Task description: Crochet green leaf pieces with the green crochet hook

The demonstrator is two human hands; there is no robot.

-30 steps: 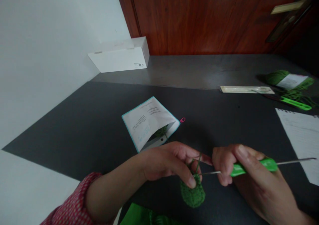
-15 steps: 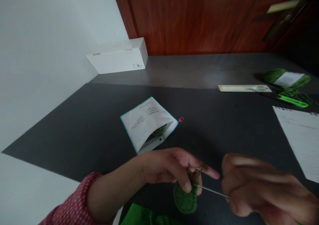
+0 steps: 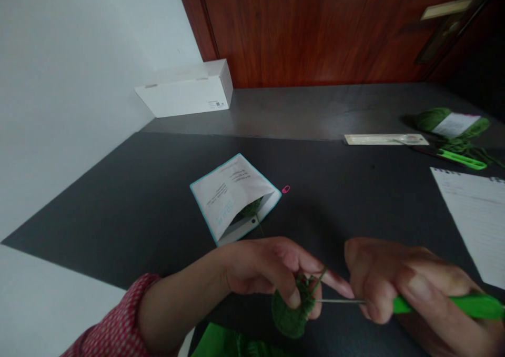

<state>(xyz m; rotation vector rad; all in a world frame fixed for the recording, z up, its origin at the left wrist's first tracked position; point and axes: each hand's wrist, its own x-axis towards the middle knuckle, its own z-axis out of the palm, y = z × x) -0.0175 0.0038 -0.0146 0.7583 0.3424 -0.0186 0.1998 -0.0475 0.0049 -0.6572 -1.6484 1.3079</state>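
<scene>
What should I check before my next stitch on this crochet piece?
Left hand pinching the dark green crocheted piece: ok.
Right hand gripping the green-handled metal crochet hook: ok.
Hook tip in a stitch: cannot tell, it is too small to see.
Green yarn strand from the white teal-edged pouch to the work: cannot tell, the left hand hides its end.
Pink plastic stitch marker on the work: not ok, it lies on the dark tabletop.

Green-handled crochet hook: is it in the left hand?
No, the green-handled metal crochet hook is held in the right hand.
</scene>
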